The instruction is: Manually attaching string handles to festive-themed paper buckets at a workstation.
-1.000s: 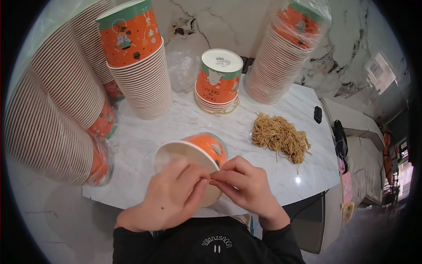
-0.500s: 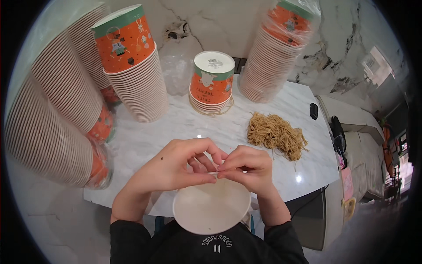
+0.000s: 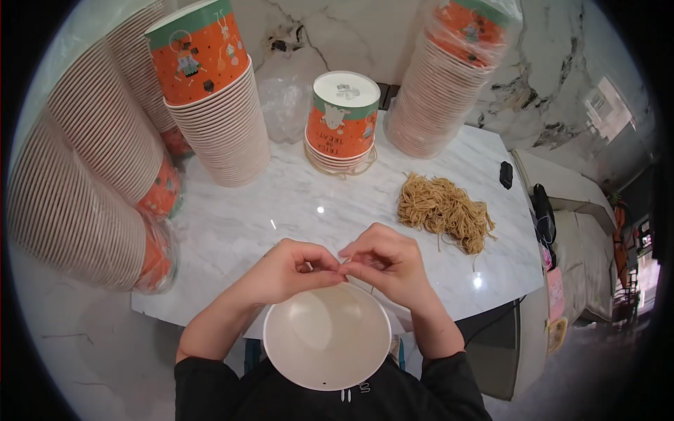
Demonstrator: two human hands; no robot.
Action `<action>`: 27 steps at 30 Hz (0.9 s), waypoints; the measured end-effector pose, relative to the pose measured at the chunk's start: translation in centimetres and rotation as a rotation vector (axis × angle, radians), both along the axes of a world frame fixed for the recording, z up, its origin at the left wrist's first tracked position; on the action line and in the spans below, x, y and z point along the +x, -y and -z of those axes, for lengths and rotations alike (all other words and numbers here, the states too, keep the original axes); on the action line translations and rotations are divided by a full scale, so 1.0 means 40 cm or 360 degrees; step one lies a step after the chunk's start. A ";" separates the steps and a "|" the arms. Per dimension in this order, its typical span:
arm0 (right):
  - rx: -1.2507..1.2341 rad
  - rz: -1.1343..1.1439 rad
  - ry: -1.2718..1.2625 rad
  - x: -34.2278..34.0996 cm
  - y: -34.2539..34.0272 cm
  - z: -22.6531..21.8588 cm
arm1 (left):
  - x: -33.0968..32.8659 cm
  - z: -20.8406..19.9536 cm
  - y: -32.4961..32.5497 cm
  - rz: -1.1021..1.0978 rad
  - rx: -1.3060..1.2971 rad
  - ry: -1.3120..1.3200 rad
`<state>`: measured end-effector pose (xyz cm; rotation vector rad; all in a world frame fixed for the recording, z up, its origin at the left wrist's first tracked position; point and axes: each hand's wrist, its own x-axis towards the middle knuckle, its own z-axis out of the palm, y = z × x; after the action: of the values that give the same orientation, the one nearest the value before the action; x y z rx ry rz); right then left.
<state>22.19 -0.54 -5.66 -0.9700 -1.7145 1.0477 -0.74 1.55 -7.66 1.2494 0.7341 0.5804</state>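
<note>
Both forearms reach in from the near side and bend inward, so the left hand [image 3: 298, 270] and right hand [image 3: 390, 266] meet at the far rim of a paper bucket [image 3: 365, 333]. The left fingers are curled to a narrow pinch; the right fingers bend close to their thumb, but I cannot tell whether they close fully. What lies between the fingertips is too small to make out.

The bucket is at the bench's near edge, in front of a dark shirt [image 3: 232, 393], its round mouth facing up. Its inside is smooth, cream and empty, with a small dark hole [image 3: 324, 384] by the near rim.

Farther off on the marble-patterned bench [image 3: 232, 224] sits a short upside-down stack [image 3: 342, 130], orange and green, with thin cord [image 3: 361, 170] around its foot. A tall stack [image 3: 217, 126] stands left of it, a plastic-wrapped stack [image 3: 439, 98] right. A tangled heap of tan cord [image 3: 446, 210] lies right of the hands.
</note>
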 end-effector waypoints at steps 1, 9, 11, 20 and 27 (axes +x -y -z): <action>-0.0060 0.0036 0.0101 0.004 0.000 -0.009 | -0.006 -0.001 0.001 -0.0004 -0.0006 0.0001; 0.0877 0.0264 0.0712 0.049 -0.004 0.039 | -0.039 -0.010 0.023 -0.0254 -0.0466 0.0217; 0.1114 0.0231 0.0652 0.022 0.014 0.019 | -0.039 -0.006 0.023 -0.0243 -0.0478 0.0261; 0.0901 0.0034 0.0564 -0.040 -0.040 0.028 | -0.040 0.008 0.026 -0.0220 -0.0360 0.0263; 0.0739 -0.0059 0.0356 -0.048 -0.053 0.053 | -0.054 0.040 -0.008 -0.0124 -0.0676 0.0541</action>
<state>20.28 1.57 -7.79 -0.7746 -2.0448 0.5340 -2.90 1.87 -9.28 0.7092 0.5814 0.6415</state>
